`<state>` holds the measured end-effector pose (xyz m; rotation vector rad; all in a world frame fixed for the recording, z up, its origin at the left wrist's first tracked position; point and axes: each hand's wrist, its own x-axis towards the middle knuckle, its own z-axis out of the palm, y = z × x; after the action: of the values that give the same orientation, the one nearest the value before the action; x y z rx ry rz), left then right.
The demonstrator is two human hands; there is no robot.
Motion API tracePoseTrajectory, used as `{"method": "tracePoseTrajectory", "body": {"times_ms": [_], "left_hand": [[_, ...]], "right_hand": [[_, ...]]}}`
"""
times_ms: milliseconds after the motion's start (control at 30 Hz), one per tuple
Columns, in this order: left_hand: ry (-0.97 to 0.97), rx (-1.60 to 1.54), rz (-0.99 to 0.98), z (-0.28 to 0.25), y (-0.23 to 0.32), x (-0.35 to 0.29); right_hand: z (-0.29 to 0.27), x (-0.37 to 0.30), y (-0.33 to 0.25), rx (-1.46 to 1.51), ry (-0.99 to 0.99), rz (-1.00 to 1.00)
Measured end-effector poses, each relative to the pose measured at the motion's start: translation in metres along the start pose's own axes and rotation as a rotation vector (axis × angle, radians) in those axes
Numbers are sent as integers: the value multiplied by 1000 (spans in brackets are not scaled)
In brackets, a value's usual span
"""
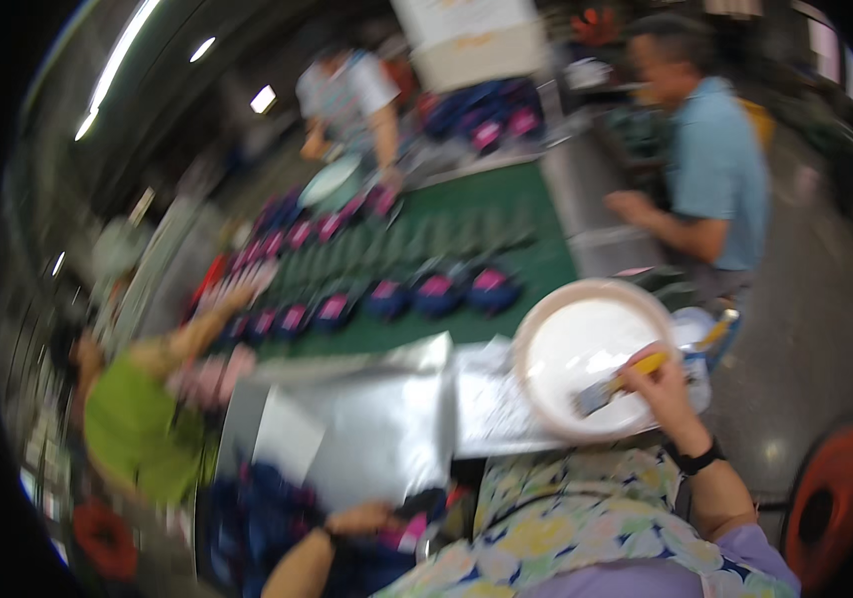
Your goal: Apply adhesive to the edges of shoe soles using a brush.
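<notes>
1. Navy-blue fabric pieces (247, 523) lie heaped by the near-left part of the silver sheet-metal tray (396, 399); we judge these as work left over.
2. Our bare left hand (361, 518) is over that heap, near a small magenta patch (413, 533); blur hides its fingers, so we cannot tell whether it grips anything.
3. Rounded navy-and-magenta pieces (436, 291) sit in a row on the flat green work surface (546, 214) beyond the tray; they seem already laid out, though we cannot see whether they are coated.
4. Glossy white liquid (576, 339) covers the inside of the round pale-pink basin (586, 433), so plenty seems left.
5. Over it we have the flat, yellow-handled brush (596, 400), bristles pointing left.
6. Our right hand (658, 389) is closed round the brush's handle.
</notes>
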<state>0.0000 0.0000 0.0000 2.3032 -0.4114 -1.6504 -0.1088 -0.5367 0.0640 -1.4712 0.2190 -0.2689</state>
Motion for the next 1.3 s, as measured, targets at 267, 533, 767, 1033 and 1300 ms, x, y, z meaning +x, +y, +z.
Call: {"method": "tracePoseTrajectory", "body": {"times_ms": [267, 533, 767, 1033, 1300], "left_hand": [[1214, 539, -9, -125, 59, -59], [973, 767, 467, -53, 149, 41], [789, 654, 741, -75, 105, 56], [671, 698, 709, -95, 122, 74], [779, 880, 822, -108, 131, 92]], "right_hand": [[-16, -3, -19, 82, 182, -57], [-9, 12, -16, -4, 116, -45], [-30, 33, 0, -178, 199, 99], [-20, 65, 3, -363, 176, 67], [21, 87, 21, -468, -60, -170]]}}
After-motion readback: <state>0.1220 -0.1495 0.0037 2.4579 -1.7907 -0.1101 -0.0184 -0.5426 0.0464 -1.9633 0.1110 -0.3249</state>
